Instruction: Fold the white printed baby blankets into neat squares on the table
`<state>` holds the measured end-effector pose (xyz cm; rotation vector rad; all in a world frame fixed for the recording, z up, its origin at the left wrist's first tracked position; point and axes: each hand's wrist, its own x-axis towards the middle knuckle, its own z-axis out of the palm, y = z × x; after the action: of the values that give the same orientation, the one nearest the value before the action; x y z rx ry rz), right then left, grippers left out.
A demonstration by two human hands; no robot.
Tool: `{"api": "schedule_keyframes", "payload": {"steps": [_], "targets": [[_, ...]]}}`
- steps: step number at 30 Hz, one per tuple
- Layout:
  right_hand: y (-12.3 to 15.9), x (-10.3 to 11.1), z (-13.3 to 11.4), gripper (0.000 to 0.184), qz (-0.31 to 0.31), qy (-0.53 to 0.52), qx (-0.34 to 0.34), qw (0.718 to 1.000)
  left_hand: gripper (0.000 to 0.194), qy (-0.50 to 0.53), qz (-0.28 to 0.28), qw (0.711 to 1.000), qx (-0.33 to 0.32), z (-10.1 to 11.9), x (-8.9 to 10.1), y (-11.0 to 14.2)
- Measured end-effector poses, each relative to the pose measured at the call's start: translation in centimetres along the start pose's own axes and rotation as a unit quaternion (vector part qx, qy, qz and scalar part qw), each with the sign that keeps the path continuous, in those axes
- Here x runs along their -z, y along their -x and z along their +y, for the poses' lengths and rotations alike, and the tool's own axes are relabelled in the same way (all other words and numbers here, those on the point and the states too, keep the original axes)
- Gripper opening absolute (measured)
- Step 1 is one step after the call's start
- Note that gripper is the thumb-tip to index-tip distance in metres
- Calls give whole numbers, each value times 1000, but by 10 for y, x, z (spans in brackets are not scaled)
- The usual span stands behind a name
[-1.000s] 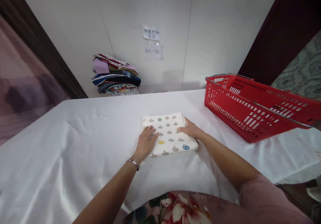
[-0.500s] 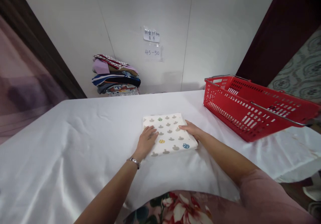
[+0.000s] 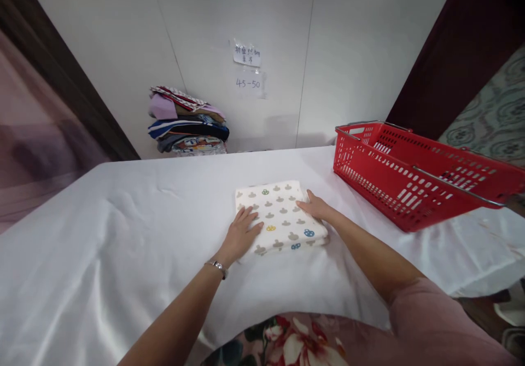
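Note:
A white folded cloth [image 3: 283,210] printed with grey mushrooms and a few green, yellow and blue ones lies in a thick rectangle on the white-covered table [image 3: 135,234]. My left hand [image 3: 241,233] rests on its left side, fingers spread over the top, a metal watch or bracelet [image 3: 217,267] at the wrist. At the right edge, my right hand [image 3: 316,207] grips the cloth with the thumb on top; its other fingers are mostly hidden at the side. Stacked layers show along the front edge.
On the right of the table stands a red plastic basket [image 3: 377,183] with metal handles. Beyond the far left edge is a pile of folded fabrics [image 3: 188,120] against the wall. Two paper labels, one reading "45-50" [image 3: 248,84], are stuck to the wall.
The folded cloth has shifted slightly right and away from me, its front layers now showing more. Both hands have stayed on it, the right moving a little outward with the edge.

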<state>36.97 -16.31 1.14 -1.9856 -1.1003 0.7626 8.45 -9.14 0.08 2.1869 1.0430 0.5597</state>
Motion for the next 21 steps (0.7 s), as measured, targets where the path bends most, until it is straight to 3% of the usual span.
{"api": "schedule_keyframes", "payload": {"steps": [3,6,9,13,15,18,21], "targets": [[6,-1,-4,83,54,185,-11,981,44,5,-3,1000,6,0,1,0],[14,-4,-6,66,72,260,28,962,44,5,-8,1000,14,3,2,0],[15,-5,-7,48,69,271,57,958,45,2,-12,1000,23,5,1,0],[8,-5,-10,40,70,136,119,981,46,1,6,1000,17,3,0,-1],[6,-5,-9,38,51,108,96,988,47,-3,20,1000,11,2,0,-1],[5,-4,-7,38,29,179,41,983,45,-21,12,1000,8,2,-1,-2],[7,-1,-5,38,22,240,29,970,45,-40,-5,999,16,5,1,-2]]}}
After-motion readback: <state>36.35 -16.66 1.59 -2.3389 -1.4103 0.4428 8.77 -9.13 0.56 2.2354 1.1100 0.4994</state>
